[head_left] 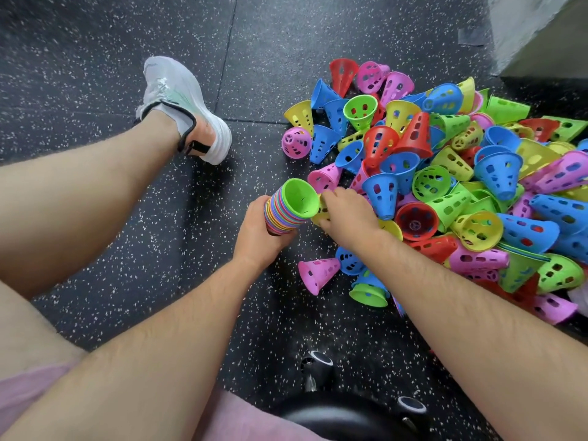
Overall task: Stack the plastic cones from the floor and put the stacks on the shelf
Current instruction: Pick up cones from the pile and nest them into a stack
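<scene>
The black speckled floor (95,33) carries a pile of coloured plastic cones (445,173) on the right and a white shoe (178,100) far left.

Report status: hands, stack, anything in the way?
Left hand holds cone stack. Right hand grips yellow cone at its mouth. Loose cones piled right, none blocking.

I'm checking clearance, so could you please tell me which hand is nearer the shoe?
Left. The left hand, holding the stack, is below and right of the shoe; the right hand, gripping a yellow cone, is farther right.
</scene>
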Action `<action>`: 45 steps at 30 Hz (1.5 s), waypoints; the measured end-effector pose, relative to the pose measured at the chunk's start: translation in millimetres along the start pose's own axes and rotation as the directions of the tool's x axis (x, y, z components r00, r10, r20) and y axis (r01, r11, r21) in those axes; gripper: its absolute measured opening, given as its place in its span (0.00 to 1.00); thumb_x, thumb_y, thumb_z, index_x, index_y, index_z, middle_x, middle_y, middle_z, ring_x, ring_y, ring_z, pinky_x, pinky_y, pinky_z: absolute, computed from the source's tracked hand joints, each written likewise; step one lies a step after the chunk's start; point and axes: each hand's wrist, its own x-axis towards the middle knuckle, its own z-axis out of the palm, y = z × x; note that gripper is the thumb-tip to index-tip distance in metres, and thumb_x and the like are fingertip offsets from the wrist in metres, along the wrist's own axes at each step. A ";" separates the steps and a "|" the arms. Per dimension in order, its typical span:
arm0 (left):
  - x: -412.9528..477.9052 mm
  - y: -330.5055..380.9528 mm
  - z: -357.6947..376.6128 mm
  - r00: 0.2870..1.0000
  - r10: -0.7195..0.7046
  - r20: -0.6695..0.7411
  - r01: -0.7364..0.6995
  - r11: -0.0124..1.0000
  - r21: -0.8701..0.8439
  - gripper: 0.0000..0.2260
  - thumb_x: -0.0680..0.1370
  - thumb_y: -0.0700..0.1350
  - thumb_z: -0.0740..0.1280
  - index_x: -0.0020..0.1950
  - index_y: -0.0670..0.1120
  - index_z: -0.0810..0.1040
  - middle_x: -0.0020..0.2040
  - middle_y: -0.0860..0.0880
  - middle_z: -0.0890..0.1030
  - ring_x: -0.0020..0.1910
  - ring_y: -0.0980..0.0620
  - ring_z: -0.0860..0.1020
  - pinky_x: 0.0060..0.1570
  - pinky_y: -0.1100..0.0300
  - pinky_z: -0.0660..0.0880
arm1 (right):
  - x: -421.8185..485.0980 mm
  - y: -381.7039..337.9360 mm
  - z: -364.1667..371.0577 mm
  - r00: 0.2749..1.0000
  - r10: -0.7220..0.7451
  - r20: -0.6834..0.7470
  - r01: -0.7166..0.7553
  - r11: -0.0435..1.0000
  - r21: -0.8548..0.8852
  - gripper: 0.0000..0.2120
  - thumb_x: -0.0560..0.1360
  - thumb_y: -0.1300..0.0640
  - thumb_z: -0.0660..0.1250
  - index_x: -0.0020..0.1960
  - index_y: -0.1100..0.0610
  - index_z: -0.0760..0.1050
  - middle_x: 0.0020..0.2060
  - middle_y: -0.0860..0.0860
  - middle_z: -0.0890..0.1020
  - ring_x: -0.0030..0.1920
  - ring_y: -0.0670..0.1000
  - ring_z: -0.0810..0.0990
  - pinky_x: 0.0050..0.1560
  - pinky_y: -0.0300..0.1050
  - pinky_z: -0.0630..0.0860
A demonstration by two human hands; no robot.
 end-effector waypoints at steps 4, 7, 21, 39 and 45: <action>-0.1 0.4 1.8 1.000 -0.026 -0.012 0.026 1.000 -0.008 0.24 0.67 0.44 0.80 0.56 0.57 0.73 0.51 0.51 0.82 0.46 0.55 0.82 0.48 0.55 0.79 | -6.6 9.0 -27.7 0.974 0.203 -0.104 -0.156 0.925 0.346 0.22 0.75 0.49 0.72 0.59 0.61 0.69 0.55 0.57 0.76 0.56 0.60 0.74 0.56 0.53 0.70; -1.5 -0.6 1.8 0.999 -0.030 -0.016 0.030 1.000 -0.003 0.24 0.67 0.44 0.80 0.55 0.59 0.73 0.52 0.51 0.82 0.47 0.54 0.83 0.48 0.55 0.80 | -14.3 11.2 -50.8 0.923 0.345 -0.172 -0.156 0.741 0.653 0.24 0.72 0.52 0.74 0.61 0.60 0.67 0.58 0.53 0.76 0.56 0.56 0.75 0.57 0.50 0.71; -12.0 -6.6 -3.5 0.999 -0.044 0.013 0.044 0.999 0.031 0.22 0.64 0.48 0.80 0.54 0.53 0.76 0.47 0.50 0.83 0.40 0.57 0.82 0.41 0.57 0.78 | -38.3 -21.2 -51.3 0.945 0.144 -0.294 0.140 0.632 0.762 0.20 0.72 0.50 0.77 0.57 0.54 0.72 0.62 0.46 0.77 0.57 0.44 0.76 0.59 0.29 0.68; -37.5 -4.3 -24.2 0.994 0.014 0.110 -0.021 0.998 0.059 0.22 0.67 0.40 0.80 0.55 0.51 0.74 0.47 0.48 0.84 0.41 0.53 0.80 0.42 0.60 0.77 | -105.8 1.0 27.1 0.769 -0.622 -0.148 0.636 0.768 0.072 0.12 0.70 0.56 0.66 0.52 0.57 0.77 0.51 0.58 0.77 0.45 0.60 0.75 0.43 0.53 0.75; -37.4 -8.0 -20.8 0.993 -0.004 0.114 -0.004 0.997 0.074 0.22 0.68 0.39 0.80 0.56 0.49 0.75 0.47 0.48 0.83 0.41 0.53 0.81 0.43 0.57 0.78 | -104.1 -3.3 52.2 0.807 -0.570 0.154 0.578 0.816 -0.010 0.15 0.67 0.54 0.77 0.51 0.55 0.81 0.70 0.64 0.72 0.61 0.63 0.76 0.54 0.57 0.78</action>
